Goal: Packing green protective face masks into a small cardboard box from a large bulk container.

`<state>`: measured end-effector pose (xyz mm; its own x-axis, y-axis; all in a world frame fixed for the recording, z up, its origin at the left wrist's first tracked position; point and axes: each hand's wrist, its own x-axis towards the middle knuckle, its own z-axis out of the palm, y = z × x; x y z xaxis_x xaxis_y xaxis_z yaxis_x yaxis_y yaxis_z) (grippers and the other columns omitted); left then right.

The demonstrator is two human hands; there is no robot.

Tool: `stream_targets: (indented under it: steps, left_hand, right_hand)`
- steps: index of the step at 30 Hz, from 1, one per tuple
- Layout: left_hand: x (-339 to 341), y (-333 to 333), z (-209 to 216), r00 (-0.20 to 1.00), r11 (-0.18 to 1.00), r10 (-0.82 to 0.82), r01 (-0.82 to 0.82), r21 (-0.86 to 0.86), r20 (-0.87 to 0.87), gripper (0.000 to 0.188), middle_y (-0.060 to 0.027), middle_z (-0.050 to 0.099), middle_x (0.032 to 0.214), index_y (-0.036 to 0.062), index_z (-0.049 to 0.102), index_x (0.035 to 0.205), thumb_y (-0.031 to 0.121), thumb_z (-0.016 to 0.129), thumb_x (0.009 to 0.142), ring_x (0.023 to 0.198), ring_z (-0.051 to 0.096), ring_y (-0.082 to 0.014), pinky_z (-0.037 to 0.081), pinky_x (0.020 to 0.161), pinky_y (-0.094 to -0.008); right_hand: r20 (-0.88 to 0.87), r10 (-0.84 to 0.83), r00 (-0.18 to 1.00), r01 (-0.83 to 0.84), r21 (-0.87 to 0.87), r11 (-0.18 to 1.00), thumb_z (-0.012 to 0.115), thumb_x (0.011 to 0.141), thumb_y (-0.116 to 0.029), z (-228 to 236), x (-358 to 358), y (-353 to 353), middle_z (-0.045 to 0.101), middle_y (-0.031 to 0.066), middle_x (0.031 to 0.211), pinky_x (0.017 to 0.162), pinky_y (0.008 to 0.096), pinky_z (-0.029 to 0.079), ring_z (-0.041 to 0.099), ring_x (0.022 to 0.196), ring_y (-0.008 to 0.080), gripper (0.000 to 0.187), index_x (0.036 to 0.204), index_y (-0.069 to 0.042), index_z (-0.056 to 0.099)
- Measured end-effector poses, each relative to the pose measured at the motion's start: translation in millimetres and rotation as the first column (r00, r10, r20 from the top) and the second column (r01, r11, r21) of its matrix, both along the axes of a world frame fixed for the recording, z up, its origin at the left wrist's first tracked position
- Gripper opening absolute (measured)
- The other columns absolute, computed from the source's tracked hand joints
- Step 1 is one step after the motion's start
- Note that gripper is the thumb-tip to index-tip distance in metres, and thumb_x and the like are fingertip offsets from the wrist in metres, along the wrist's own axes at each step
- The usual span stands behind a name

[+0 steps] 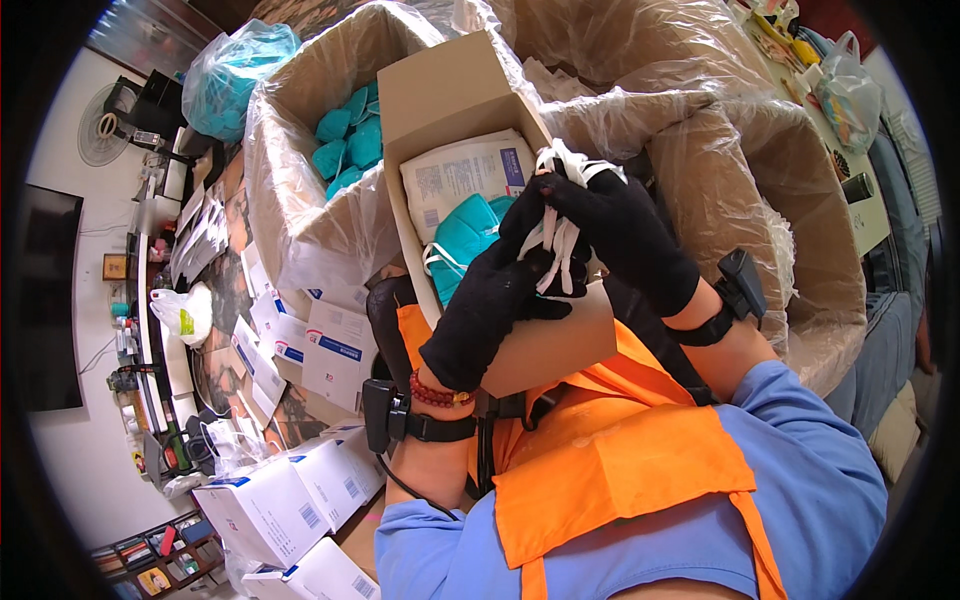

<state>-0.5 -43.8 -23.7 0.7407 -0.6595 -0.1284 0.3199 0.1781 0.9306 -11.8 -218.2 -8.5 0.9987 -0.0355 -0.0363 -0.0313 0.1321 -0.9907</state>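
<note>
An open brown carton (557,345) is tilted in front of my orange apron. Inside it are a white printed packet (450,178) and teal face masks (465,237) with white straps. My left hand (490,300), in a black glove, is closed over the near right part of the carton, with its fingers at a bunch of white mask straps (552,237). My gloved right hand (635,240) pinches the same straps from the other side, and their loops stick up above the fingers. Whatever hangs below the straps is hidden by my hands.
A plastic-lined carton (290,190) with teal masks stands to the left, a clear bag (240,80) of teal ones behind it. More lined cartons (710,190) stand to the right. White boxes (265,510) and flat box pieces (335,350) lie at the lower left.
</note>
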Motion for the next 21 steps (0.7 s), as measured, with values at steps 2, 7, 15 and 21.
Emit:
stream_targets:
  steps: [2, 7, 15, 21]
  left_hand:
    - [2.2, -1.5, 9.8, 0.969, 0.998, -0.013, -0.001, -0.057, -0.245, 0.038, -0.0103, 0.063, 0.114, 0.0036, 0.055, 0.126, 0.013, 0.064, 0.09, 0.096, 0.066, -0.0229, 0.057, 0.08, -0.0337]
    - [6.1, 5.9, 5.2, 0.987, 0.97, -0.162, 0.16, 0.183, -0.001, 0.031, -0.0099, 0.067, 0.1, 0.0015, 0.061, 0.117, 0.009, 0.065, 0.088, 0.091, 0.067, -0.0219, 0.055, 0.081, -0.0318]
    - [-1.8, -2.3, 3.4, 0.968, 0.96, -0.218, 0.189, 0.207, 0.125, 0.023, -0.0075, 0.062, 0.082, -0.0014, 0.059, 0.102, 0.021, 0.056, 0.098, 0.077, 0.066, -0.0184, 0.052, 0.077, -0.0284]
    - [2.8, 12.9, -11.8, 0.641, 0.92, -0.373, 0.165, 0.355, 0.671, 0.013, -0.0047, 0.062, 0.083, 0.0, 0.062, 0.091, 0.013, 0.062, 0.089, 0.076, 0.064, -0.0145, 0.052, 0.073, -0.0275]
  right_hand:
    - [-0.02, -0.032, 0.999, 0.031, -0.087, 0.996, 0.057, 0.096, -0.029, 6.3, -1.8, 0.4, 0.065, 0.0027, 0.078, 0.063, 0.0228, 0.047, 0.06, 0.068, 0.0078, 0.029, 0.097, -0.001, 0.066]
    - [-0.02, -0.005, 1.0, 0.002, -0.138, 0.99, 0.059, 0.095, -0.028, 9.1, -4.6, 1.2, 0.066, 0.0006, 0.08, 0.064, 0.0232, 0.047, 0.059, 0.07, 0.0064, 0.028, 0.098, -0.001, 0.066]
    - [0.053, 0.047, 0.997, -0.056, 0.18, 0.982, 0.051, 0.099, -0.025, -22.4, 2.2, -8.0, 0.065, 0.0027, 0.089, 0.074, 0.0271, 0.048, 0.058, 0.077, 0.0101, 0.026, 0.104, -0.002, 0.06]
    - [-0.015, 0.109, 0.994, -0.104, 0.18, 0.978, 0.047, 0.102, -0.022, 14.7, -15.6, -15.7, 0.057, 0.0023, 0.088, 0.066, 0.0333, 0.049, 0.059, 0.078, 0.0121, 0.02, 0.101, -0.004, 0.055]
